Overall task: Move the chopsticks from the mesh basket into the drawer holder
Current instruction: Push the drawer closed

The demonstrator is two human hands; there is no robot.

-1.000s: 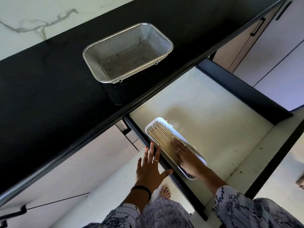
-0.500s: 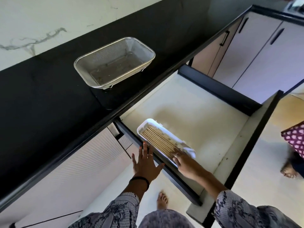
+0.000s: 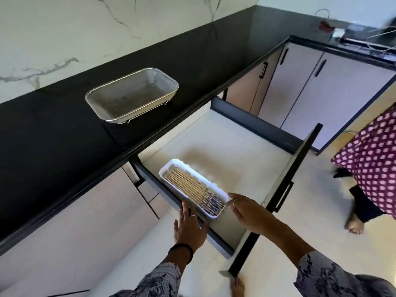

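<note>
The steel mesh basket [image 3: 131,95] stands on the black counter [image 3: 53,136] with nothing in it. Below, the white holder [image 3: 171,166] lies in the open drawer [image 3: 225,153] by its left wall. Several wooden chopsticks [image 3: 188,187] with blue patterned ends lie flat inside the holder. My left hand [image 3: 189,227] hovers with fingers spread over the drawer's left wall, just beside the holder. My right hand [image 3: 248,213] is open, fingers pointing at the holder's near right corner, holding nothing.
The drawer's dark front panel [image 3: 285,194] sticks out to the right. Closed cabinet doors [image 3: 310,86] line the corner. Another person in a dotted garment [image 3: 372,161] stands on the floor at the right. My bare foot [image 3: 237,286] shows below.
My right hand has come off the chopsticks and drawn back to the holder's near end. The camera has risen and swung right, showing more of the kitchen.
</note>
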